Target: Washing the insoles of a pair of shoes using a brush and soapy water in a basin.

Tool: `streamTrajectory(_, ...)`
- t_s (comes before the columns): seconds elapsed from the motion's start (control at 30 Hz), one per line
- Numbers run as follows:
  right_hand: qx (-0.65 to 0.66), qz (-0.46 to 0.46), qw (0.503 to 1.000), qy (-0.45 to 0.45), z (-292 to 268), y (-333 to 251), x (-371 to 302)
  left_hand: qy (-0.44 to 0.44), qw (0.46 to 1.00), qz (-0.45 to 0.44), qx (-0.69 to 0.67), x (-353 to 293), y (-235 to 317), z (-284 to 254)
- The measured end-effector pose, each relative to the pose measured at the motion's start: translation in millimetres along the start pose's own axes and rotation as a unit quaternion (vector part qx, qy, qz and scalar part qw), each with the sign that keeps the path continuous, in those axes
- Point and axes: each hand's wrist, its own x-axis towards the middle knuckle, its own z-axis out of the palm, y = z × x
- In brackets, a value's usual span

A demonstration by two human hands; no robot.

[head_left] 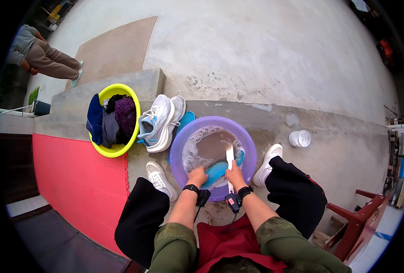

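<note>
My left hand [197,176] is closed on the near end of a blue shoe insole [216,172], which slants across the purple basin [178,157]. In my right hand [235,176] is a white brush [230,157] with a long flat handle, its far end above the soapy water. Which way its bristles face, I cannot tell. Cloudy water with white foam [193,148] fills the basin around the insole. A pair of white-and-grey sneakers [158,123] stands left of the basin, with another blue insole [187,119] between them and the rim.
A yellow-green basin [137,123] of dark clothes stands at the left, by a red mat [77,177]. To the right are a white tub [299,139] and a red-brown wooden chair [354,223]. A concrete step edge [329,116] runs beyond the basin. Another person [47,57] stands far left.
</note>
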Motion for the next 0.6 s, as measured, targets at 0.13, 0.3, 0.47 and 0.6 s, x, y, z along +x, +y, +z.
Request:
streamTrajectory(0.13, -0.036, -0.04, 0.998, 0.029, -0.5, -13.8, -6.7, -0.073, 0.994, 0.065, -0.053, -10.4, 2.4, 26.1)
streamTrajectory(0.3, -0.005, -0.094, 0.994, 0.056, -5.5, -23.9, -6.1, -0.097, 0.856, -0.038, -0.506, -25.7, -2.8, 33.5)
streamTrajectory(0.47, -0.034, -0.151, 0.988, 0.024, -30.2, -43.8, -35.1, -0.114, 0.496, -0.108, -0.854, -68.2, 27.0, 6.4)
streamTrajectory(0.6, -0.144, -0.173, 0.972, -0.07, -21.4, -46.3, -78.2, -0.113, 0.401, -0.057, -0.907, -92.6, 36.2, -5.8)
